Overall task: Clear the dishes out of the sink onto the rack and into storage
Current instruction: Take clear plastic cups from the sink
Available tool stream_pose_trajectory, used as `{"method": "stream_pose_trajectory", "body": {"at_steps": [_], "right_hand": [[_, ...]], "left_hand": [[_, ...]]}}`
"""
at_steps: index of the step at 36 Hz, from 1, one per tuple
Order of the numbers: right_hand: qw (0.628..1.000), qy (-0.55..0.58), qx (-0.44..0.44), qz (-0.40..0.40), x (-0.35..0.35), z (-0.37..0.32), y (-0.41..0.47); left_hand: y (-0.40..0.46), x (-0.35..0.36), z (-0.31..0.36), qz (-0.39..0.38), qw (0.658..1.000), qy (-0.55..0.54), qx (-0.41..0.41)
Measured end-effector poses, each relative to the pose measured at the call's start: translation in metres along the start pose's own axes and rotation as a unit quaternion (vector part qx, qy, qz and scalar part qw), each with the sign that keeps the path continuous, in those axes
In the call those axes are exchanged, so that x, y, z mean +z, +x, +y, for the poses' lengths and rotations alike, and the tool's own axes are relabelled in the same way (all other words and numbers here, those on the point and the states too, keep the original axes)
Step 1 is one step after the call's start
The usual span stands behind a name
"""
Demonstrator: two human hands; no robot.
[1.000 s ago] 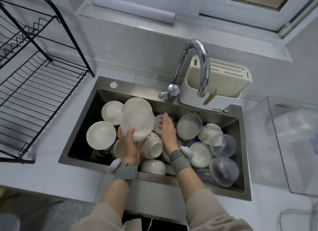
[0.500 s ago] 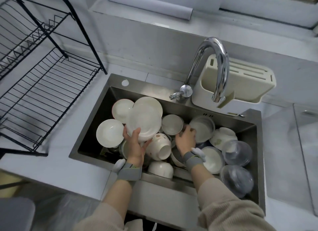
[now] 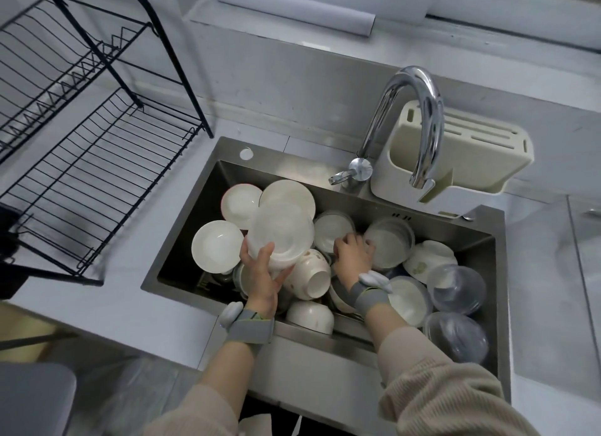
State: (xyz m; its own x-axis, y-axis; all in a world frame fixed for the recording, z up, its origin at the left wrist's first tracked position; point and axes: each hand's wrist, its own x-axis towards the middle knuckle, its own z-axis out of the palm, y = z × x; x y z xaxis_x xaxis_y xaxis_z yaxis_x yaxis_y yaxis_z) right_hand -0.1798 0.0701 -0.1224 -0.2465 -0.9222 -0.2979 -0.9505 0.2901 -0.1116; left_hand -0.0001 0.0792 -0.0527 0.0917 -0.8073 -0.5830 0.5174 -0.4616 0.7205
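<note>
Right hand (image 3: 353, 252) has dipped deeper among the bowls in the sink (image 3: 325, 338), grip unclear. Left hand (image 3: 261, 281) clasps a plate stack (image 3: 281, 232) above the sink, rack-bound next.

White plates (image 3: 282, 230) at sink centre; black wire rack (image 3: 97, 162) at nine o'clock; cream knife block (image 3: 471, 156) at two o'clock.

one faucet (image 3: 406, 123), one rack (image 3: 81, 136) (black wire)
</note>
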Motion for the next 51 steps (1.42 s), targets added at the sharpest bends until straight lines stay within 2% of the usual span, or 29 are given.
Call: {"method": "stream_pose_trajectory", "body": {"at_steps": [2, 4, 7, 9, 14, 18, 24, 32, 36, 39, 42, 45, 51], "right_hand": [[0.999, 0.000, -0.033, -0.037, 0.004, 0.002, 0.001], [0.992, -0.018, -0.063, -0.106, 0.007, 0.002, 0.004], [0.981, -0.061, -0.049, -0.177, 0.009, -0.002, 0.007], [0.983, -0.053, -0.027, -0.175, 0.010, -0.004, 0.007], [0.988, -0.064, -0.035, -0.139, 0.009, -0.006, 0.007], [0.995, -0.001, -0.043, -0.091, 0.016, -0.002, 0.012], [0.989, -0.056, -0.038, -0.132, 0.013, -0.001, 0.018], [0.986, -0.137, -0.041, -0.081, 0.004, -0.008, 0.017], [0.993, -0.111, -0.018, -0.021, 0.005, -0.005, 0.014], [0.998, -0.040, 0.020, 0.046, 0.002, -0.004, 0.010], [0.989, 0.094, 0.029, 0.114, -0.009, -0.009, 0.008], [0.958, 0.221, -0.013, 0.181, -0.028, -0.023, 0.001], [0.892, 0.313, -0.079, 0.315, -0.064, -0.056, -0.026]], "left_hand": [[-0.002, 0.000, -0.001, -0.001, 1.000, 0.010, -0.002], [-0.005, -0.001, 0.000, -0.002, 1.000, 0.021, -0.001], [-0.007, -0.005, 0.000, -0.002, 1.000, 0.028, -0.002], [-0.007, -0.008, 0.001, 0.000, 1.000, 0.027, -0.003], [-0.007, -0.015, 0.002, 0.003, 1.000, 0.025, -0.008], [-0.008, -0.020, 0.001, 0.006, 1.000, 0.029, -0.006], [-0.009, -0.025, 0.000, 0.007, 0.999, 0.044, -0.005], [-0.012, -0.026, -0.004, 0.018, 0.999, 0.034, -0.007], [-0.012, -0.025, -0.004, 0.016, 0.999, 0.027, -0.005], [-0.012, -0.024, -0.004, 0.016, 0.999, 0.029, -0.005], [-0.012, -0.023, -0.007, 0.017, 0.999, 0.038, -0.005], [-0.012, -0.022, -0.009, 0.021, 0.998, 0.056, -0.003], [-0.014, -0.017, -0.012, 0.015, 0.997, 0.074, 0.013]]}}
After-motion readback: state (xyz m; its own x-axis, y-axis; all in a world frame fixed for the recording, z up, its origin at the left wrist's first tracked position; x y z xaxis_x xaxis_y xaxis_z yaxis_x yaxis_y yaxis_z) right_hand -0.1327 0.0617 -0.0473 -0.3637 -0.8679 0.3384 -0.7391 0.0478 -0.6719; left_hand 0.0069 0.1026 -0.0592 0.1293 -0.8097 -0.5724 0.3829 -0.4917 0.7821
